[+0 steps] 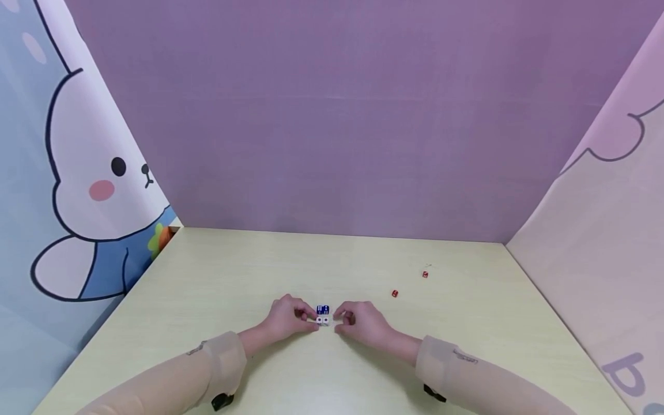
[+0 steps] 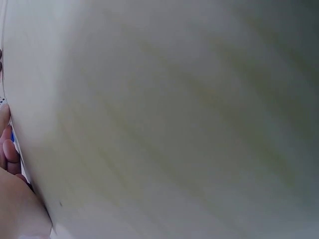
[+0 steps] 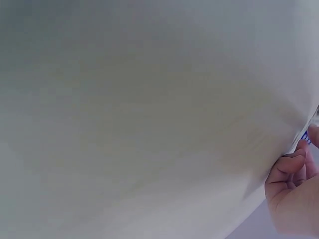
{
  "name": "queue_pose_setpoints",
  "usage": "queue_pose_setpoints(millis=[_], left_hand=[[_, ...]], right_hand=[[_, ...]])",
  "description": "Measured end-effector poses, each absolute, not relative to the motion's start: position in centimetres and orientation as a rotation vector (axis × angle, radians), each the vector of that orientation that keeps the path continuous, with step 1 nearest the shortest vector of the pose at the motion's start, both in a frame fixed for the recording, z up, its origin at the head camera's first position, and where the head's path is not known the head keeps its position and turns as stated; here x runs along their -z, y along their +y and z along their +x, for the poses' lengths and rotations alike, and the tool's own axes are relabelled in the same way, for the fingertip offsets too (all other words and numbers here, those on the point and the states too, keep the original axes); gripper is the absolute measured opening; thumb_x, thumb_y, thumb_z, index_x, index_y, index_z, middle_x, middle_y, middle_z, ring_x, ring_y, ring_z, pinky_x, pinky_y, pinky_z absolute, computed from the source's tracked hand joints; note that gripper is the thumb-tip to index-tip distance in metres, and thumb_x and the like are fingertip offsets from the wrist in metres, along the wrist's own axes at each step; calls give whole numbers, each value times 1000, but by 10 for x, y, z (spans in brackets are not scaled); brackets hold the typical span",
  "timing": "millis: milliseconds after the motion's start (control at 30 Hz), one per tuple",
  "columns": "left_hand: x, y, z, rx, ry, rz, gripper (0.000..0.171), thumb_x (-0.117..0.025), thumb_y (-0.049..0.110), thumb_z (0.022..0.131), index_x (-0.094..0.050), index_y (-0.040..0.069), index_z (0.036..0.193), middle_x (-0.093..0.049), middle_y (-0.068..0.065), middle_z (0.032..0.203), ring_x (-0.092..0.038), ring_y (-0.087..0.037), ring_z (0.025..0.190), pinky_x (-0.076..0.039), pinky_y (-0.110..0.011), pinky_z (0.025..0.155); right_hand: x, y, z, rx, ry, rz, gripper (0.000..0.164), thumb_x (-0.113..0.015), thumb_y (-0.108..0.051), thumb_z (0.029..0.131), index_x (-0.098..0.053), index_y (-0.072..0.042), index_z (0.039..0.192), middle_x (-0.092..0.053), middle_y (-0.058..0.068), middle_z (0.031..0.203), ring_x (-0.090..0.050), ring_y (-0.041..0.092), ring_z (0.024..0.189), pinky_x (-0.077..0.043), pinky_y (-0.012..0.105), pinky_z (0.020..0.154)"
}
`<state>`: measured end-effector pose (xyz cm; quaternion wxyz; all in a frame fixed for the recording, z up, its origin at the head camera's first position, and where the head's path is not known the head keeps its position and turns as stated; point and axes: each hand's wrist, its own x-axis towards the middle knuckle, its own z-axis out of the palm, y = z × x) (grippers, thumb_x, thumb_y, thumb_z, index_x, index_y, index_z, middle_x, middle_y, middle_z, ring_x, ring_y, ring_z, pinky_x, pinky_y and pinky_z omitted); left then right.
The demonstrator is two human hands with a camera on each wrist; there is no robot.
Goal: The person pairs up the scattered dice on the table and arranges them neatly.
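Two white dice (image 1: 323, 321) sit side by side on the table, with two blue dice (image 1: 323, 309) right behind them. At their left is my left hand (image 1: 287, 319); its thumb and index fingertips reach the edge of the left white die, and whether they pinch it I cannot tell. On the other side my right hand (image 1: 365, 323) holds its thumb and index finger apart, a small gap from the dice. The left wrist view catches a bit of a white die (image 2: 3, 101) by the thumb. A blue die (image 3: 305, 136) shows past the fingers in the right wrist view.
Two red dice lie apart: one (image 1: 395, 293) behind my right hand, the other (image 1: 425, 274) farther back and right. The pale wooden table (image 1: 249, 265) ends at a purple backdrop (image 1: 332, 144), with printed curtains on both sides.
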<state>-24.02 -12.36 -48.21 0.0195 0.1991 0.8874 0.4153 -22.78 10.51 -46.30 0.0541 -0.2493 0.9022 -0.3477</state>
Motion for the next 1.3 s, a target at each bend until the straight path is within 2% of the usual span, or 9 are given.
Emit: queue_pose_setpoints(millis=[200, 333, 500, 667, 867, 1300], left_hand=[[483, -124, -240, -1299, 2735, 606, 17, -85, 27, 67, -74, 22, 80, -59, 13, 65, -52, -4, 61, -38, -26, 70], [483, -123, -240, -1292, 2733, 590, 17, -85, 27, 67, -74, 23, 79, -59, 13, 65, -52, -4, 61, -37, -28, 71], [483, -123, -241, -1294, 2731, 586, 17, -85, 27, 67, -74, 24, 79, -59, 14, 65, -52, -4, 61, -37, -27, 71], [483, -123, -241, -1295, 2739, 596, 18, -85, 27, 66, -74, 24, 79, -59, 13, 65, -51, -5, 62, -35, -29, 72], [482, -123, -241, -1289, 2737, 581, 18, -85, 27, 67, -74, 23, 80, -59, 14, 65, -51, -5, 62, -36, -28, 71], [484, -123, -240, -1299, 2747, 596, 18, -85, 27, 66, -74, 22, 79, -59, 12, 66, -51, -4, 61, -37, -25, 69]], right_hand=[[459, 142, -224, 1049, 2785, -664, 19, -73, -11, 81, -68, -9, 99, -57, -8, 72, -52, 6, 66, -48, 20, 61], [458, 171, -226, 1085, 2843, -553, 18, -73, -7, 80, -68, -9, 97, -57, -6, 73, -53, 8, 66, -47, 20, 59], [460, 203, -237, 1141, 2933, -374, 18, -73, -6, 79, -68, -8, 96, -58, -4, 71, -53, 9, 64, -44, 21, 54], [468, 226, -252, 1076, 3057, -238, 20, -72, -10, 80, -66, -7, 99, -58, -4, 71, -53, 8, 64, -42, 20, 56], [468, 228, -261, 1024, 3063, -243, 23, -72, -13, 81, -64, -5, 101, -58, -3, 69, -50, 9, 61, -40, 21, 54], [464, 215, -270, 894, 3092, -172, 10, -74, -18, 81, -66, -12, 85, -57, -3, 68, -47, 11, 62, -37, 24, 55]])
